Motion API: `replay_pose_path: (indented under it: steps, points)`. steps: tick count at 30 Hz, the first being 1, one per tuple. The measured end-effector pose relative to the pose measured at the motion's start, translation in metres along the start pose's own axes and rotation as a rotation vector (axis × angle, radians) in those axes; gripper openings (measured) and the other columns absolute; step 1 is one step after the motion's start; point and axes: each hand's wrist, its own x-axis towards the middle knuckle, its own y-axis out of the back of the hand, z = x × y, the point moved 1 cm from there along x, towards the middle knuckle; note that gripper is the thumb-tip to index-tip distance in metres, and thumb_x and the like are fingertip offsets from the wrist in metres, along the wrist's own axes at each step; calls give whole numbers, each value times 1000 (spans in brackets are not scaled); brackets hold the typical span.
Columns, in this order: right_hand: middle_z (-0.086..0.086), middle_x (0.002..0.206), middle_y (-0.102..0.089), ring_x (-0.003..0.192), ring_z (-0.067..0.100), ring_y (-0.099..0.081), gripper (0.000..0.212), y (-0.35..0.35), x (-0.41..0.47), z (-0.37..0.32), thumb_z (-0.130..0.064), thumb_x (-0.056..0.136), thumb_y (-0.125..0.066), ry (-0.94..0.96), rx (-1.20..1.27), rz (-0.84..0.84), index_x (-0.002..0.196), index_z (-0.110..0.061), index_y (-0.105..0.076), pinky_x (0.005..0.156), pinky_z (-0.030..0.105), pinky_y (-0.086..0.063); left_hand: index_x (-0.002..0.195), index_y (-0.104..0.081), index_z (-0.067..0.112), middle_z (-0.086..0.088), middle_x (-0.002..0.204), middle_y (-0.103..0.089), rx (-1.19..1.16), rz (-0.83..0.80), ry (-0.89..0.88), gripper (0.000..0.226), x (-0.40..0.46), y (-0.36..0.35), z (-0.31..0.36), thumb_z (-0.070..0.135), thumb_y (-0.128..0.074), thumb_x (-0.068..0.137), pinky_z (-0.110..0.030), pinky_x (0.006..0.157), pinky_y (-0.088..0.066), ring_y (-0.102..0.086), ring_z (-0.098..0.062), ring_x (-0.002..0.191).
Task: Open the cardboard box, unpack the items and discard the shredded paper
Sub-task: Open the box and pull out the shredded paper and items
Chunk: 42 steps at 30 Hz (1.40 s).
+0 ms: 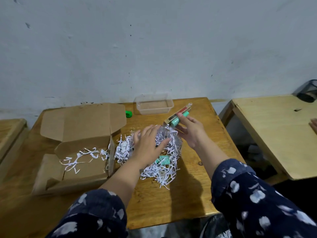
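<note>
The cardboard box (80,152) lies open at the table's left, lid flap back, with a few paper strips inside. A heap of shredded paper (163,162) sits on the table beside it. My left hand (149,143) rests flat on the heap, fingers spread. My right hand (190,129) holds a flat boxed item (180,111) together with a mint-green roll (175,120) just above the heap's far edge. A second mint-green roll (163,160) lies in the shreds below my left hand.
A clear plastic tub (154,103) stands at the table's back edge, a small green object (128,114) to its left. A second wooden table (277,134) stands to the right with a dark mesh basket (308,91) behind it. A black bag (214,225) shows below the front edge.
</note>
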Motion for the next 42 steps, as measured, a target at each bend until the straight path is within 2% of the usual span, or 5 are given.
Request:
replay_pose_path:
  steps: [15,27,34,38,42]
  points:
    - [12,102,-69,83,23,-72,33,-4,6,-4,-12,82,-70,124,-163,91,110,-12,-54,69,31,-60,97,-70,32,16,75,-65,-125,131,181,20,17,-6,-6,47,-60,88,-31,83,-25,-56,-11,88]
    - [-4,75,-58,68,16,-65,36,41,32,-4,-26,87,-65,188,-1161,343,121,-15,-61,64,34,-60,130,-51,38,17,132,-49,77,37,-93,41,6,-5,-17,46,-42,90,-35,109,-17,-36,-6,128]
    - [7,96,-66,85,23,-67,44,52,34,14,-40,85,-65,98,-1314,376,118,-11,-61,78,40,-58,136,-45,34,13,148,-38,160,43,-66,46,-10,-6,-40,51,-38,94,-40,119,-8,-23,-8,142]
    - [7,131,-54,124,27,-46,46,37,20,13,-38,88,-62,367,-1424,404,129,-19,-56,103,42,-40,131,-52,31,12,144,-44,143,99,-90,36,-19,-1,-43,40,-45,97,-33,116,-6,-27,-7,140]
    - [-1,106,-68,104,18,-57,20,8,-5,28,-18,89,-61,639,-1335,89,108,-18,-68,95,35,-47,121,-58,33,15,133,-51,138,78,-123,28,-28,0,-36,34,-52,93,-33,112,-13,-36,-8,133]
